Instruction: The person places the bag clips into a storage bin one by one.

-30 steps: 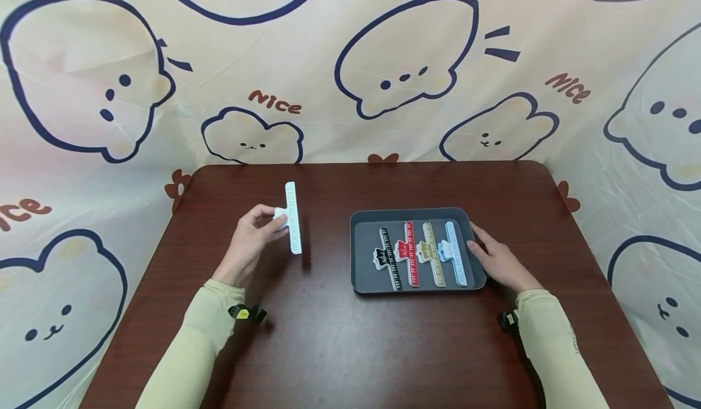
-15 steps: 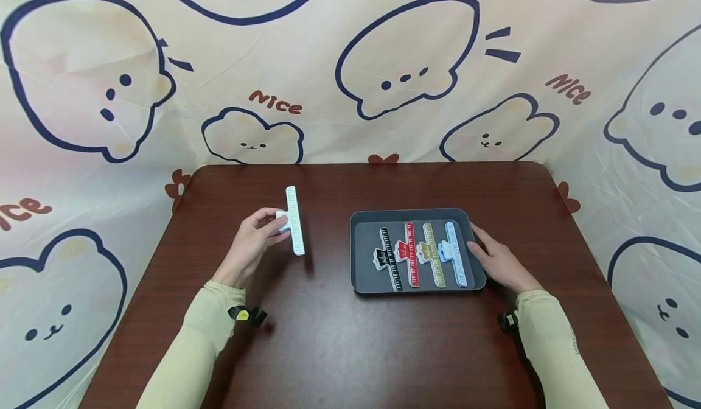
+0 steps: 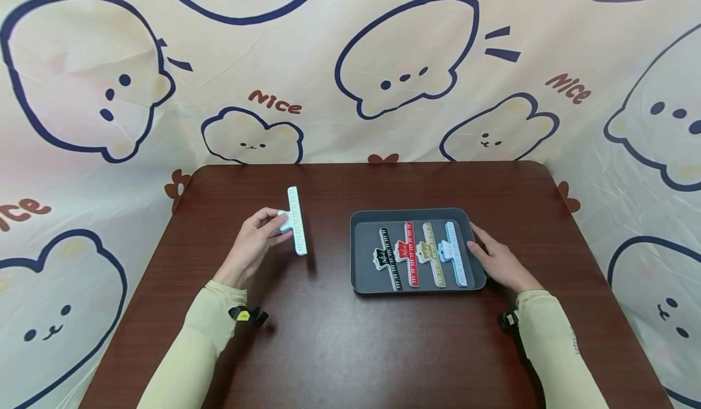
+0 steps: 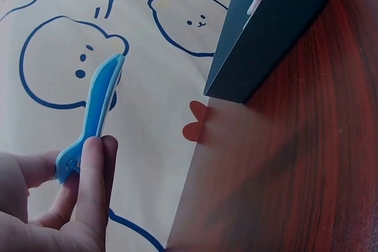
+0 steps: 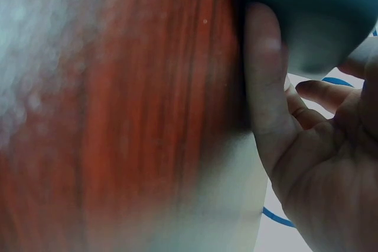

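My left hand (image 3: 254, 241) pinches a pale blue long-jawed clip (image 3: 298, 226) by its handle, over the table left of the tray. Its ruler-like bar stands nearly lengthwise to me, and in the left wrist view the blue clip (image 4: 100, 98) shows edge-on between thumb and fingers. At the right end of the dark grey tray (image 3: 418, 214), my right hand (image 3: 501, 263) grips the rim. In the right wrist view the thumb (image 5: 264, 69) lies along the outside of the tray wall (image 5: 313, 16). Inside the tray are a black clip (image 3: 389, 260), a red clip (image 3: 409, 254), a gold clip (image 3: 432, 254) and a light blue clip (image 3: 454, 254).
The brown wooden table (image 3: 328, 348) reaches back to a cream cloth backdrop (image 3: 317, 62) printed with cartoon outlines. Dark wrist cameras sit at both cuffs.
My left hand has moved the pale blue clip slightly right and a little toward me. The right hand and the tray have stayed in place.
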Motion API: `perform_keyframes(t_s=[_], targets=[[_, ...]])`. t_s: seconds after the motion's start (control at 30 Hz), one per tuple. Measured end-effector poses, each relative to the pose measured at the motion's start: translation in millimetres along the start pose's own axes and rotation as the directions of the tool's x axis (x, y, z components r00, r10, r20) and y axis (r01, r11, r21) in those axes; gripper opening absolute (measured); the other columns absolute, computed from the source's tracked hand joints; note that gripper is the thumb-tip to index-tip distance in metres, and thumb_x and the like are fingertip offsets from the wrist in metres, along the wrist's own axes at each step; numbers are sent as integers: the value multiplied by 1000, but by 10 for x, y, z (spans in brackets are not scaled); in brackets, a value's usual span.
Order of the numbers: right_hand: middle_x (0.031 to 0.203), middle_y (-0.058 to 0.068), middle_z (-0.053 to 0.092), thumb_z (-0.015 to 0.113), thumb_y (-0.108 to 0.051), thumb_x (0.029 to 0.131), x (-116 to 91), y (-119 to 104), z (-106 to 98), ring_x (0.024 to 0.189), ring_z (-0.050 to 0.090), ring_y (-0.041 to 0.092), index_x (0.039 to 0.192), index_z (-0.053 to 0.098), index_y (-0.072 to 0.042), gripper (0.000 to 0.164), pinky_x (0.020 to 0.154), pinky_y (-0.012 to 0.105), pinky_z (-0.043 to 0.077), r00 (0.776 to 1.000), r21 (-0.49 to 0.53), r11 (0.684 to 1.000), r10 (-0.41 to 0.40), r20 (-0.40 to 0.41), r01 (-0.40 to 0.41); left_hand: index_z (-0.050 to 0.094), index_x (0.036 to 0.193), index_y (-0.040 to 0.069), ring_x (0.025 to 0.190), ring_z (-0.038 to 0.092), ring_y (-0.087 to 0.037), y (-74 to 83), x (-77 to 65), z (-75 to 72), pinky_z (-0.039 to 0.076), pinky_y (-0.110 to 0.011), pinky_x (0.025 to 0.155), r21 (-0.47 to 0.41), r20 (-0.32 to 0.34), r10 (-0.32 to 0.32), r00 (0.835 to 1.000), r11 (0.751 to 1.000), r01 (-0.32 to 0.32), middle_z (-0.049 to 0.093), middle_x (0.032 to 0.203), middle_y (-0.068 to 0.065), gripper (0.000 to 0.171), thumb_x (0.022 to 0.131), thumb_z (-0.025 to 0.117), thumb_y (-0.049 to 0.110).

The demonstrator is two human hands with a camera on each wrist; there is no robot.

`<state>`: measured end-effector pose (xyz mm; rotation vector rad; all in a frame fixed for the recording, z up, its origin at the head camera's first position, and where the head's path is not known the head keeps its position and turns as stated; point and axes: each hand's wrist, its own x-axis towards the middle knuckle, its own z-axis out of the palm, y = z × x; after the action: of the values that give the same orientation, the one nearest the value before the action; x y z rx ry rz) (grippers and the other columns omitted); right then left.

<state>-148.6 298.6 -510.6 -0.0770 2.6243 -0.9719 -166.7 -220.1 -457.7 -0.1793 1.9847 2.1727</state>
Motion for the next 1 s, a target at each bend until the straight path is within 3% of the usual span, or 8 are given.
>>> perform_keyframes(t_s=[0.5,0.7,1.0], targets=[[169,28,18,36,-51,111,19,22,-3,151,23,55,168,6,-20,71,116,74,26,1000,8,1000,3,2,-3,60,115,5,92,70,-13,36,-6,51,60,-36,94,-11,22,5,1000,1000,-4,63,108,-5,17,105,62,19],[169,28,19,36,-51,111,12,13,-9,151,24,55,168,6,-20,71,116,74,27,1000,9,1000,0,-1,0,60,117,2,92,72,-15,54,-17,69,61,-35,91,75,0,20,1000,997,-20,60,109,-6,23,105,62,21],[169,28,19,36,-51,111,-1,8,11,152,22,55,168,6,-21,71,116,74,26,1000,20,1000,15,6,-15,66,117,1,97,66,-17,54,-41,133,57,-38,99,174,-25,39,999,984,-34,62,114,-2,29,102,67,25]])
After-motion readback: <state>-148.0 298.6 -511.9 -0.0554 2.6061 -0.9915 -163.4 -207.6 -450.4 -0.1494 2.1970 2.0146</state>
